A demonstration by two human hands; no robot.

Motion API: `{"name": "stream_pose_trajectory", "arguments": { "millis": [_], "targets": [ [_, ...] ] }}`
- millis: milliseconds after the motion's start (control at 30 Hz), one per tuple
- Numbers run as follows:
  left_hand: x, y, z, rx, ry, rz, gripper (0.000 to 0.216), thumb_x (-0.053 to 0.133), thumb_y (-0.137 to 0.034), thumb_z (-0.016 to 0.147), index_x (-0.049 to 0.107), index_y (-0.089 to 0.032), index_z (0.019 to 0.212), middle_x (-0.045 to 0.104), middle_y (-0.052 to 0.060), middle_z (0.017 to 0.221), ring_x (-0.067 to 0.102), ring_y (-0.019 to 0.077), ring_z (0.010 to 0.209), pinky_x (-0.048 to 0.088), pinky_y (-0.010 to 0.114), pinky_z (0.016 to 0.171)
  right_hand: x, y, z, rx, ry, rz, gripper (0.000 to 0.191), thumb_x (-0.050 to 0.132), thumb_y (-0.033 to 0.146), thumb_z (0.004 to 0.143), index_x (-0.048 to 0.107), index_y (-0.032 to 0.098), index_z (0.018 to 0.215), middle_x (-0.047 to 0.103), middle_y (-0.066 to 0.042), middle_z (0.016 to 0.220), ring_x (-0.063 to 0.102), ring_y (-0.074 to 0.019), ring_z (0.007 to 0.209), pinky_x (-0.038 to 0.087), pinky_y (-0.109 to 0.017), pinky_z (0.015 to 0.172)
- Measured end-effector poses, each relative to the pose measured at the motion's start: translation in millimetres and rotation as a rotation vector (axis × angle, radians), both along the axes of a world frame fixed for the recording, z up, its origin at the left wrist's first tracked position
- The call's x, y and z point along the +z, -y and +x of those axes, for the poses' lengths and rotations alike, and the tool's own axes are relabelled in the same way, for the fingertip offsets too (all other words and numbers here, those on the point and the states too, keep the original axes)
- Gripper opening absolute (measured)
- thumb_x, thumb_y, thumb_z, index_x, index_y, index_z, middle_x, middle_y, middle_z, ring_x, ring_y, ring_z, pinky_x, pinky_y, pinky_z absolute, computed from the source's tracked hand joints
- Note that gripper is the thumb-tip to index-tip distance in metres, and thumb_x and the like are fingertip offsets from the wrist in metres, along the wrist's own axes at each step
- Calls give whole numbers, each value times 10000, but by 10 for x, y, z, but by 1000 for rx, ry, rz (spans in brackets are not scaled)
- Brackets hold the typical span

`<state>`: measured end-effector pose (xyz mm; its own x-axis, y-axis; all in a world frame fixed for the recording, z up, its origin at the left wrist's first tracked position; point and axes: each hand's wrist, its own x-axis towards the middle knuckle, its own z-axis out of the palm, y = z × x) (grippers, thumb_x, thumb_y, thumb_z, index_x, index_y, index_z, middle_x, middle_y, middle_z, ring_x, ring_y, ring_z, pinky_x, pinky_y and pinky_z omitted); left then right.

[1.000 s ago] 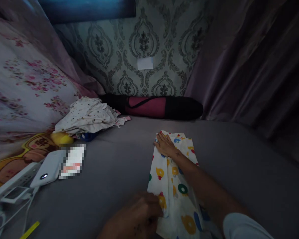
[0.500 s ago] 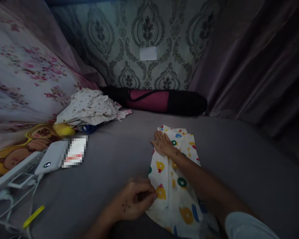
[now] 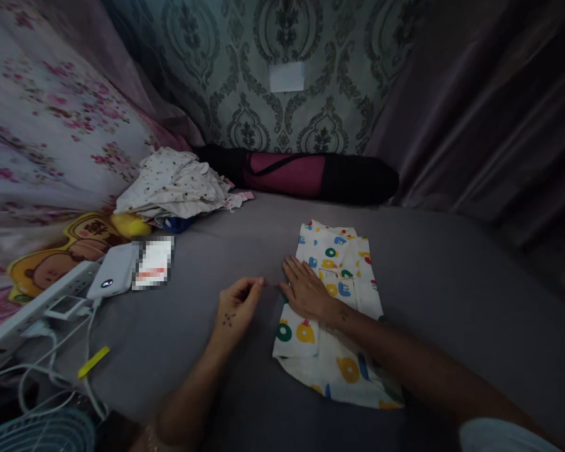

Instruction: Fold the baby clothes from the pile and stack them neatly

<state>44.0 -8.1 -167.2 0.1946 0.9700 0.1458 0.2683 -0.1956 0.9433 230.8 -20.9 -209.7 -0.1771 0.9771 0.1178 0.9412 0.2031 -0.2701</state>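
A white shirt (image 3: 343, 370), printed with yellow, blue, green and red figures, lies on the grey bed sheet with its left side folded inward and its curved hem toward me. My right hand (image 3: 306, 289) rests flat on the shirt's left part, fingers stretched out and the fingertips at its left edge. To the left of the shirt, apart from it, my left hand (image 3: 238, 307) is over the sheet. Its fingers are curled, with thumb and forefinger close together, and nothing shows between them.
Crumpled white spotted cloth (image 3: 174, 185) lies at the back left. A long black and maroon bag (image 3: 287, 176) runs along the wall. At left are a power strip (image 3: 51, 301), a white power bank (image 3: 113, 270), cables and a yellow strip (image 3: 93, 362). Curtains hang on both sides.
My left hand has left the shirt's lower left edge and moved up and left. My right hand has slid down the shirt toward me. The view has tilted down slightly.
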Motion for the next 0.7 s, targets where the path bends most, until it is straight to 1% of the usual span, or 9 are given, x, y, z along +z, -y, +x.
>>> {"name": "stream_pose_trajectory", "arguments": {
  "millis": [133,267,333,400,500,567,633,700],
  "targets": [
    [-39,-18,-9,34,32,21,359,586,-490,791,699,-151,756,539,-20,562,481,104,541,374,199,517,21,129,-51,-3,-30,22,614,224,435,975,332,60,1449,255,-146,1536,157,-238,1435,130,-430,1178],
    [-49,-23,-13,73,63,7,358,603,-496,777,700,-152,768,513,-27,553,463,102,532,361,202,509,86,404,-174,84,-66,-6,616,259,433,975,311,54,1457,230,-141,1545,142,-229,1438,129,-416,1182],
    [-27,-7,-5,71,70,2,347,607,-491,772,696,-156,761,528,-23,569,472,105,545,371,204,520,109,520,-237,107,-85,-56,608,262,431,976,320,60,1454,236,-139,1544,156,-232,1434,135,-418,1180],
    [-1,14,3,64,62,5,338,609,-487,771,693,-160,759,552,-16,592,488,108,563,384,204,533,129,591,-284,97,-101,-95,594,266,417,977,337,59,1446,252,-145,1538,165,-236,1432,133,-422,1179],
    [12,28,-1,55,31,14,353,608,-501,776,694,-159,769,562,-13,597,497,110,571,391,201,533,173,691,-347,92,-113,-83,588,308,393,971,328,48,1447,234,-151,1543,118,-233,1441,105,-420,1185],
    [-7,24,-13,48,4,29,374,597,-515,788,695,-154,783,567,-13,597,503,110,568,398,201,530,221,811,-396,123,-129,-73,597,328,398,969,302,60,1461,207,-145,1551,88,-227,1445,94,-418,1187],
    [-53,20,-19,-4,-52,59,390,559,-518,821,694,-152,827,611,2,646,543,122,600,433,211,560,286,968,-423,213,-156,-96,608,336,421,970,274,90,1477,215,-138,1549,103,-220,1443,109,-413,1186],
    [-119,30,-6,-143,-147,138,397,507,-502,864,686,-157,949,683,38,811,616,158,738,488,245,670,365,1128,-383,298,-187,-116,610,335,434,974,250,118,1489,235,-123,1545,134,-207,1439,131,-395,1185]
  ]
}}
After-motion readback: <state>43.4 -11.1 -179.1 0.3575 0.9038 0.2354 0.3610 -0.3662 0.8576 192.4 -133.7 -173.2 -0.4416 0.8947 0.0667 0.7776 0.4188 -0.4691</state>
